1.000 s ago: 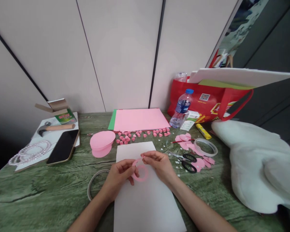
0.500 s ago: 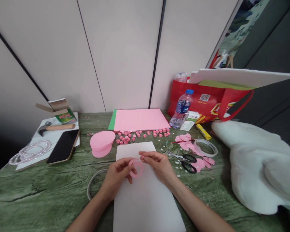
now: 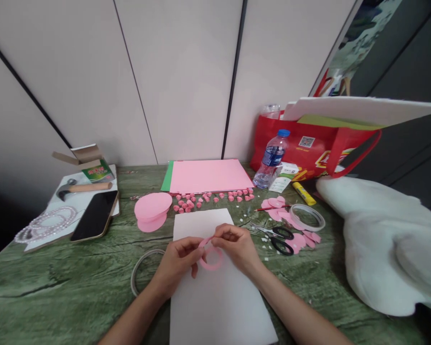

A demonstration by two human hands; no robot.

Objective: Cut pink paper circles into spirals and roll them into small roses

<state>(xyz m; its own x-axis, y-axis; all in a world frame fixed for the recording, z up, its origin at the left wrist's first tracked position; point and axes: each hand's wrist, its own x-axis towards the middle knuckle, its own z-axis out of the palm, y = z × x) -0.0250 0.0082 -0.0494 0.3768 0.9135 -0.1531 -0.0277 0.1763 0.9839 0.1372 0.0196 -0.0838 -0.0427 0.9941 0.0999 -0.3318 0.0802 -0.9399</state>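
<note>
Above a white board (image 3: 219, 297), a thin pink paper spiral (image 3: 215, 264) hangs in a loop between both hands. My left hand (image 3: 181, 263) pinches the upper left of the loop. The fingers of my right hand (image 3: 233, 242) are closed on the strip's upper end; whether a small rolled part sits inside them is too small to tell. Several small pink rolled roses (image 3: 188, 205) lie beyond the board. Pink paper ovals (image 3: 153, 207) are stacked to the left of them.
Scissors (image 3: 280, 240), pink scraps (image 3: 297, 242) and a tape roll (image 3: 307, 217) lie right. Another roll (image 3: 133, 274) is beside my left wrist. A phone (image 3: 95, 215) and hammer (image 3: 88, 188) are left. A bottle (image 3: 272, 160), red bag (image 3: 298, 143) and white plush (image 3: 380, 239) stand right.
The pink loop has shifted right and slightly down. My right hand has come closer to my left, its fingers now on the strip. The view has shifted slightly.
</note>
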